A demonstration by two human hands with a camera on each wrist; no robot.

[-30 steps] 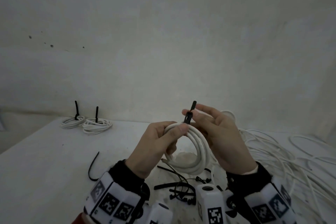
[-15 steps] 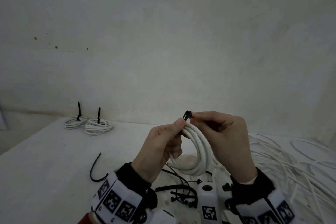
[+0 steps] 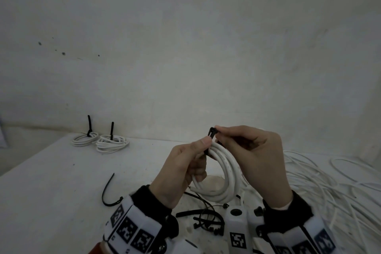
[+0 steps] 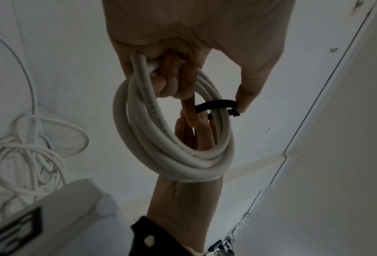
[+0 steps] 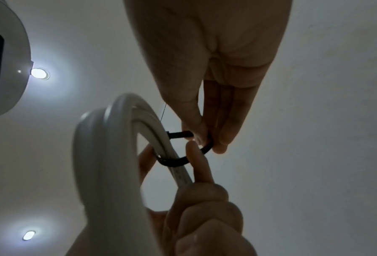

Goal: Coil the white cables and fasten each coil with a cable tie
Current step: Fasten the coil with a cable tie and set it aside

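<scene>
Coil (image 3: 224, 173) gripped by left hand (image 3: 185, 169); cable tie (image 3: 212, 132) pinched by right hand (image 3: 253, 156) above it; loose loop, tie could be dropped if pinch slackens.

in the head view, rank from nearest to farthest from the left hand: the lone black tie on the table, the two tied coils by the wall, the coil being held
From the left hand:
1. Held coil, gripped in that hand.
2. Lone black tie, on the table to its left.
3. Tied coils, far left by the wall.
</scene>
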